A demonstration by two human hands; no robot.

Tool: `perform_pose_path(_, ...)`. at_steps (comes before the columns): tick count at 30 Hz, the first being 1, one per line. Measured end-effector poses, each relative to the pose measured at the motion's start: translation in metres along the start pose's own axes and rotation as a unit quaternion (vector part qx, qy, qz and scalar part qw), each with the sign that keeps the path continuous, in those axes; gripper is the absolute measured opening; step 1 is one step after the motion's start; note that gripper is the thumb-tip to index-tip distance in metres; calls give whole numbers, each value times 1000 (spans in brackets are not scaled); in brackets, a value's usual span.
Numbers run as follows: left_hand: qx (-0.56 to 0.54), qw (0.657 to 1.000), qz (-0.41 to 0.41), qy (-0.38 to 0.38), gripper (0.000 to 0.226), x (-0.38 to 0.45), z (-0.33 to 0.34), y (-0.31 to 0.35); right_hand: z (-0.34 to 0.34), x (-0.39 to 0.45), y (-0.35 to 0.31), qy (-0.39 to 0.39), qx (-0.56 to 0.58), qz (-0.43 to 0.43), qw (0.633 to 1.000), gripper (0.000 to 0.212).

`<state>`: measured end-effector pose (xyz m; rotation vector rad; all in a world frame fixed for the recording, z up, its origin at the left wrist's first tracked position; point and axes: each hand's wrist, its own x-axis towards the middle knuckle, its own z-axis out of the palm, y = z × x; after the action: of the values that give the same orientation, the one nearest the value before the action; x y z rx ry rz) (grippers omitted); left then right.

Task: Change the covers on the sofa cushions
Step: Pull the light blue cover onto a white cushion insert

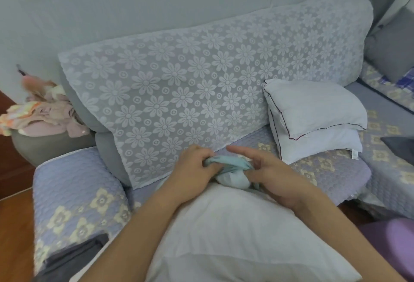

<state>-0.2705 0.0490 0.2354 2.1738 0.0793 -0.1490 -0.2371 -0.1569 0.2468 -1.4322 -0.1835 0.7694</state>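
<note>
Left hand: fingers curled, gripping a bunched pale-blue cover at the far end of a white cushion. Right hand: clamped on the same cover from the other side, lower fingers and thumb tucked into the cloth, index finger stretched straight toward the left hand. Both hands just beside each other, the gathered cover between them, part of it wrapped over the cushion's far corner. Cushion itself bare and white, lying lengthwise toward the camera under both forearms, its far end over the sofa seat.

Beyond the hands, upright against the wall: a large back cushion draped in white floral lace. At the seat's right side, leaning on that back cushion: two white pillows stacked, the upper one edged with dark piping. On the near left armrest, quilted lilac with cream flowers: a folded dark grey cloth at the near edge. Past the armrest's far end: a grey tub heaped with pink and patterned laundry. Far right: another seat section with a grey cushion and a blue-checked cloth.
</note>
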Motion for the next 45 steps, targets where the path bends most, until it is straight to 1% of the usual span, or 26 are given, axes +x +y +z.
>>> perform_pose_path(1,22,999,36,33,6,-10,2,2,-5,-4,-2,-51,71,32,996,69)
perform_pose_path(3,-16,989,119,82,15,-39,0,15,-14,-7,2,-115,152,57,980,70)
perform_pose_path(4,-34,982,163,84,18,-53,-2,22,-17,-8,4,-136,178,58,973,69)
perform_pose_path(5,-33,976,208,59,23,-67,-4,30,-19,-9,6,-150,206,57,965,67)
perform_pose_path(6,-26,966,257,8,29,-79,-4,37,-21,-9,7,-158,229,58,959,65)
perform_pose_path(7,24,954,295,-49,38,-87,0,43,-22,-8,8,-162,247,59,954,63)
perform_pose_path(8,118,931,336,-84,50,-91,8,45,-23,-7,9,-162,256,61,951,63)
perform_pose_path(9,207,902,367,-95,61,-93,18,46,-24,-4,9,-155,258,64,952,67)
perform_pose_path(10,258,880,385,-100,64,-91,28,42,-23,-2,6,-138,250,68,956,71)
perform_pose_path(11,284,871,386,-108,58,-87,34,38,-23,1,0,-112,238,73,962,74)
perform_pose_path(12,299,868,384,-103,47,-80,35,28,-24,3,-7,-76,231,74,967,75)
perform_pose_path(13,305,875,368,-82,36,-72,32,15,-27,5,-14,-35,236,74,968,74)
perform_pose_path(14,302,892,334,-43,31,-60,23,-1,-31,7,-19,3,250,72,966,70)
perform_pose_path(15,288,916,278,0,28,-51,9,-17,-33,7,-22,30,263,71,962,64)
perform_pose_path(17,260,949,166,70,28,-40,-25,-34,-30,4,-23,35,257,76,963,56)
perform_pose_path(18,246,960,119,64,30,-38,-35,-40,-23,3,-21,20,241,81,967,56)
perform_pose_path(21,200,975,80,59,55,-42,-36,-30,1,-1,-12,8,204,74,976,59)
perform_pose_path(22,205,972,94,60,55,-46,-29,-22,8,-2,-10,16,203,65,977,60)
perform_pose_path(25,257,947,176,72,38,-52,-11,-22,19,-2,-7,44,200,39,978,63)
perform_pose_path(27,273,936,193,111,32,-51,-6,-36,22,-3,-5,71,205,36,975,61)
perform_pose_path(31,285,929,134,191,27,-59,5,-26,33,-6,-2,109,188,25,976,54)
perform_pose_path(37,303,928,77,202,6,-48,21,-9,60,-11,9,185,59,10,981,52)
perform_pose_path(40,269,937,46,218,19,-55,24,-1,66,-14,12,207,-37,-2,978,55)
perform_pose_path(41,268,936,36,227,18,-58,23,-1,65,-14,14,205,-54,0,977,58)
perform_pose_path(43,280,934,10,221,6,-65,20,-1,60,-14,15,185,-45,22,982,67)
perform_pose_path(45,293,932,-27,212,31,-66,17,-3,56,-17,15,149,-33,49,987,78)
